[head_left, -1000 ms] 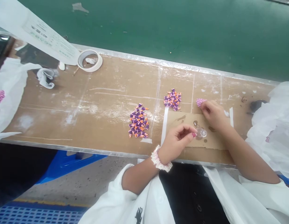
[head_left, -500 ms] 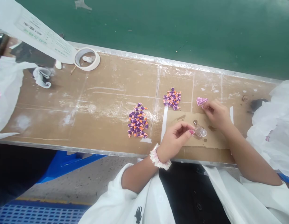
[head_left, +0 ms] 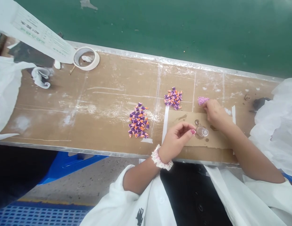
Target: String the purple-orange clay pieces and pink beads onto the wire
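"Small, round, pink-and-white beads [head_left: 202, 100] lie right of the frame's middle. Why?"

"Maybe for easy reach: right hand [head_left: 216, 115] pinches at their edge. Left hand's [head_left: 175, 140] thumb and finger nearly meet. Can't tell if either holds any."

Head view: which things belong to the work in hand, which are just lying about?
Likely in the work:
small pink pieces, by the right hand;
clear cup, near the left hand;
cardboard piece under the cup;
purple-and-orange figures, in two clusters.

Seemingly just lying about:
tape roll;
crumpled tissue;
printed white sheet.
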`<state>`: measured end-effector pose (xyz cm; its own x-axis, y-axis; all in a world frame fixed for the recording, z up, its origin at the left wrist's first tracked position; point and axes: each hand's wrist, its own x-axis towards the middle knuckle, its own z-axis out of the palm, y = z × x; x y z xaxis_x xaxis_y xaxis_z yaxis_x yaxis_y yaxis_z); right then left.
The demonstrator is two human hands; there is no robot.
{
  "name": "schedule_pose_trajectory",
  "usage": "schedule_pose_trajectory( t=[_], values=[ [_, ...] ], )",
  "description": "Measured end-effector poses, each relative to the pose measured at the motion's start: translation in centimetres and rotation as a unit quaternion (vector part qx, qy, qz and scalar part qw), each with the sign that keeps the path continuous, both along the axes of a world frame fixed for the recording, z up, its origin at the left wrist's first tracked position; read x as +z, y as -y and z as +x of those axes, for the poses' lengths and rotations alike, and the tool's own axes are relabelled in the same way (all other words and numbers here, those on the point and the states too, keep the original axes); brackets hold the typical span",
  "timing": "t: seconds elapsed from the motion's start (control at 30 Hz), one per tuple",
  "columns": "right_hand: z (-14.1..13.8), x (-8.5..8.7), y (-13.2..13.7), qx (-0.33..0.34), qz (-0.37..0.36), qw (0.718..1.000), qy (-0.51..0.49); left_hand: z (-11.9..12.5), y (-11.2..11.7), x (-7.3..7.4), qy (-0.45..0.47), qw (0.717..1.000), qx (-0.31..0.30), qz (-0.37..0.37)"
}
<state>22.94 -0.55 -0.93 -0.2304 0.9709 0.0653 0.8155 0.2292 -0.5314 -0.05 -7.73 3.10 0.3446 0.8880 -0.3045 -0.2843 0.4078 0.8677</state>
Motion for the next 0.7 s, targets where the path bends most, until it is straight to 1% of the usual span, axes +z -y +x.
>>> schedule_pose_trajectory(
  t=[0.07,0.17,0.2,0.23,0.27,0.33,0.4,0.5,0.6,0.7],
  values=[
    [-0.1,0.9,0.4,-0.005,-0.004,1.0,-0.029,0.0,0.0,-0.1,-0.021,1.0,-0.004,0.021],
    [-1.1,3.7,2.3,0.001,-0.016,0.993,-0.119,0.1,-0.1,0.2,-0.089,0.993,-0.01,0.076],
    [-1.7,4.8,3.2,0.016,-0.05,0.976,-0.209,0.2,-0.2,0.4,-0.105,0.99,-0.013,0.089],
    [-2.3,5.9,4.1,0.034,-0.083,0.956,-0.278,0.3,-0.2,0.6,-0.107,0.989,-0.02,0.096],
    [-3.0,6.8,5.0,0.048,-0.096,0.94,-0.323,0.4,-0.2,0.9,-0.094,0.991,-0.03,0.095],
    [-4.1,8.2,6.5,0.069,-0.099,0.927,-0.357,0.7,-0.2,1.4,-0.041,0.995,-0.053,0.075],
    [-4.7,8.8,7.4,0.084,-0.082,0.926,-0.358,0.9,-0.2,1.9,0.009,0.996,-0.071,0.051],
    [-4.8,8.8,8.0,0.097,-0.045,0.935,-0.338,1.0,0.0,2.3,0.047,0.995,-0.083,0.026],
    [-4.6,8.5,8.3,0.096,-0.019,0.944,-0.316,1.1,0.2,2.3,0.062,0.994,-0.088,0.01],
    [-4.4,8.5,8.5,0.1,-0.014,0.95,-0.296,1.0,0.2,2.3,0.052,0.995,-0.081,0.007]
  ],
)
